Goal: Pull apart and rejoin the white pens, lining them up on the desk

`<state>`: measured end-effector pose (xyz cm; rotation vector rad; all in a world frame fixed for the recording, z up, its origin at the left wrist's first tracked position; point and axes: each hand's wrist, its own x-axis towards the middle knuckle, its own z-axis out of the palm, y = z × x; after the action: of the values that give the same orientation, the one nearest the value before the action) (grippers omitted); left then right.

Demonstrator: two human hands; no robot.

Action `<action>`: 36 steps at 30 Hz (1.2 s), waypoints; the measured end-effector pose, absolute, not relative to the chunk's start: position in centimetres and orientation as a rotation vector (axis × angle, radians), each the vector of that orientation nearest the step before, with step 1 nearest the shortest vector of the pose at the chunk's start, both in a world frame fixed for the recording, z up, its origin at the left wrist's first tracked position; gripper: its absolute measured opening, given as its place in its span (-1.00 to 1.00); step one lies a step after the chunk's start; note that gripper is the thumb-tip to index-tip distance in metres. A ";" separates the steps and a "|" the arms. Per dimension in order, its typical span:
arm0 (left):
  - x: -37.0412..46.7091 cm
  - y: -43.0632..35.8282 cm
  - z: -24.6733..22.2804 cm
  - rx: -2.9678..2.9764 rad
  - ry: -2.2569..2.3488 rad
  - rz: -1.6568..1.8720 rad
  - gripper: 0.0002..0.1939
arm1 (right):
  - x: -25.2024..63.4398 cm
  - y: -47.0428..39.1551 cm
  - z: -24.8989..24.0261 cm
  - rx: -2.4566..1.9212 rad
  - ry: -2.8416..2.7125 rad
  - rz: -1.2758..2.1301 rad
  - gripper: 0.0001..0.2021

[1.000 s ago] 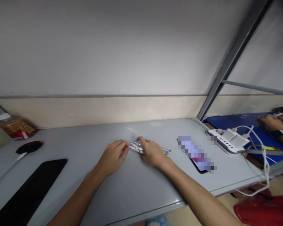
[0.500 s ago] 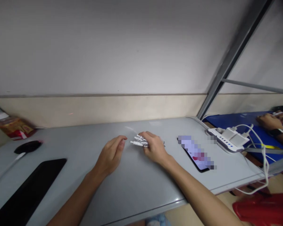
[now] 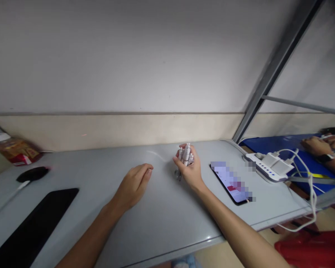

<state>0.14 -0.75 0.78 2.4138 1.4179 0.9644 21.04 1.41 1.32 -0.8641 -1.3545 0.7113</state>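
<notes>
My right hand (image 3: 191, 169) is wrapped around a small white-and-grey object with thin tube-like parts (image 3: 186, 154), held just above the table. One tube points up between the thumb and fingers; a grey rounded end (image 3: 178, 174) hangs below the thumb. What kind of object it is I cannot make out. My left hand (image 3: 134, 184) rests to its left, thumb and fingertips pressed together. Whatever is between those fingertips, if anything, is too small to name. The two hands are apart. A lit phone (image 3: 230, 182) lies right of my right hand.
The grey table (image 3: 156, 230) bears a black mat (image 3: 36, 227), a dark round device (image 3: 33, 174) with a white cable, and a jar (image 3: 16, 150) on its side. Right are a power strip (image 3: 268, 167), a metal post (image 3: 279, 70) and another person's hands (image 3: 315, 146) over a blue table.
My right hand has turned the white-and-grey object from lying sideways to pointing upward, and moved slightly right, away from my left hand. The left hand has barely shifted.
</notes>
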 end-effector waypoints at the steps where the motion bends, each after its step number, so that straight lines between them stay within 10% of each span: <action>1: 0.2 -0.8 0.8 2.416 1.417 0.964 -0.69 | 21.0 1.5 1.2 -0.859 -1.357 0.720 -0.64; 36: 0.3 -0.8 1.0 2.432 1.356 0.892 -0.73 | 20.3 1.3 -0.9 -0.775 -1.617 0.615 -0.31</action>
<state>0.35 -0.79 0.96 2.4315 1.3564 0.8920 20.26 1.31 -0.89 -0.7750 -1.6171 0.6146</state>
